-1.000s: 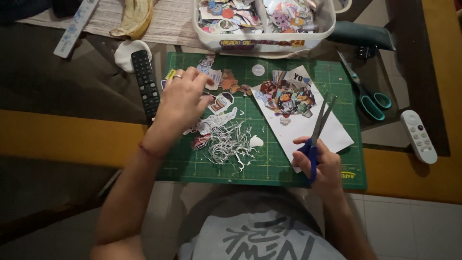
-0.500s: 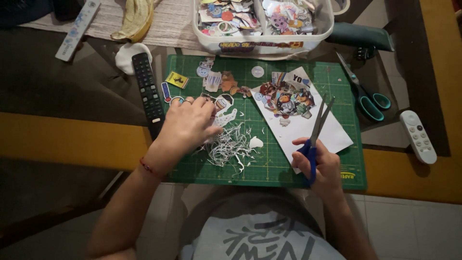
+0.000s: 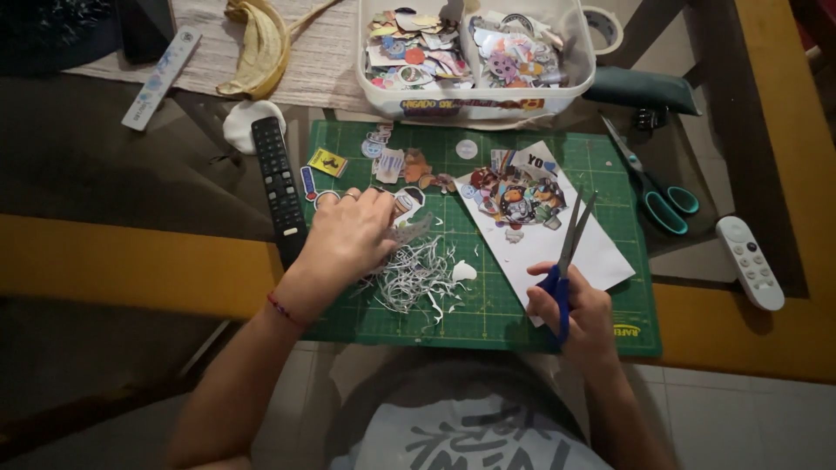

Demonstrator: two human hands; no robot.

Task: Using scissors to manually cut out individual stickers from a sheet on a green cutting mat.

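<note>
My left hand (image 3: pixel 353 235) rests on the green cutting mat (image 3: pixel 601 174), its fingers closed on a small grey paper cut-out (image 3: pixel 409 230) beside a heap of white paper trimmings (image 3: pixel 418 278). My right hand (image 3: pixel 570 309) grips blue-handled scissors (image 3: pixel 570 239), blades slightly apart and pointing away over a white sticker sheet (image 3: pixel 540 226) with colourful pictures. Loose stickers (image 3: pixel 392 161) lie on the mat's far left part.
A white bin of cut-outs (image 3: pixel 475 52) stands behind the mat. A black remote (image 3: pixel 277 187) lies left of it, teal scissors (image 3: pixel 653 187) and a white remote (image 3: pixel 749 261) to the right. A banana peel (image 3: pixel 257 48) and tape roll (image 3: pixel 603 26) lie at the back.
My left hand has drawn back from the stickers at the mat's far left toward me, now over the trimmings with a cut-out in its fingers. The right hand and scissors stayed put.
</note>
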